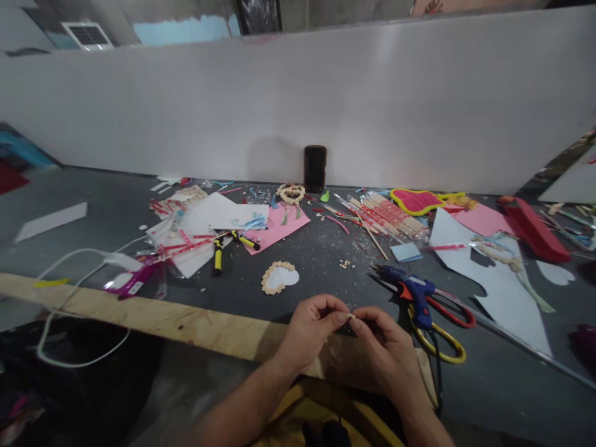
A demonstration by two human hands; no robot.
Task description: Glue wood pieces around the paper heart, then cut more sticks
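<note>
Near the table's front edge, my left hand [313, 324] and my right hand [388, 347] meet with fingertips pinched. Between them is a small pale piece [350, 316], mostly covered by the fingers, so its exact kind is unclear. Beyond my left hand lies a white paper heart [289, 277]; beige bits line its left part and upper edge. A little pile of similar beige bits [345, 264] is past my fingertips. Close to my right hand, a blue glue gun [421, 304] lies over tools with red and yellow handles [449, 354].
Yellow-and-black pliers [218, 256] and a purple glue gun [128, 282] lie left, by a white cable [44, 347]. A phone [315, 169] leans on the white partition [186, 105]. Wooden sticks [386, 214], cut white paper [507, 292] and a red object [535, 230] are right.
</note>
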